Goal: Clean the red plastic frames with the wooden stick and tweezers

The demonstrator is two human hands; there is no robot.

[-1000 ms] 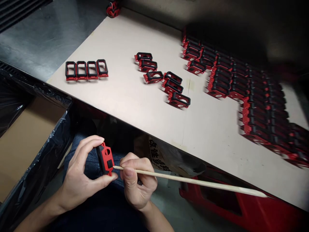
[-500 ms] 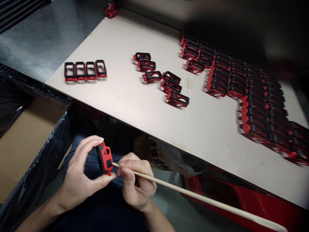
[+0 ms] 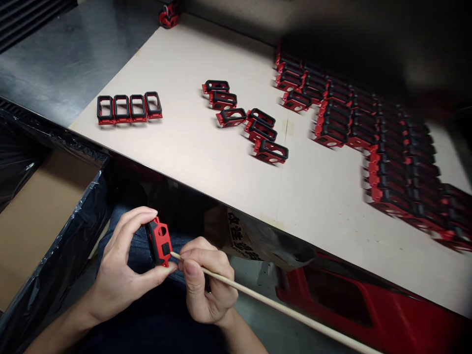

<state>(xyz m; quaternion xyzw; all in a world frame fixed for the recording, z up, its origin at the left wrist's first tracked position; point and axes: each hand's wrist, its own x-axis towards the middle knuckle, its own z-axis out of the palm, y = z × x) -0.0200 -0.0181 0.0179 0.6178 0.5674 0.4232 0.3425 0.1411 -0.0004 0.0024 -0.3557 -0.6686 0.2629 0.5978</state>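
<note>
My left hand (image 3: 123, 268) pinches a small red and black plastic frame (image 3: 159, 241) between thumb and fingers, held over my lap below the table edge. My right hand (image 3: 206, 285) grips a long thin wooden stick (image 3: 280, 309) like a pencil. The stick's tip touches the red side of the frame. On the beige table top (image 3: 206, 157) lie a neat row of similar frames (image 3: 129, 108) at the left, a loose cluster (image 3: 247, 123) in the middle, and a large packed batch (image 3: 372, 132) at the right.
A cardboard box lined with black plastic (image 3: 40, 211) stands open at my left. A red plastic crate (image 3: 368, 314) sits under the table at the right. A grey metal surface (image 3: 66, 49) lies behind the table. One stray frame (image 3: 167, 14) rests at the far edge.
The far end of the stick has swung downward and toward me, and its tip stays at the frame. My right hand has shifted slightly lower. The left hand holds still.
</note>
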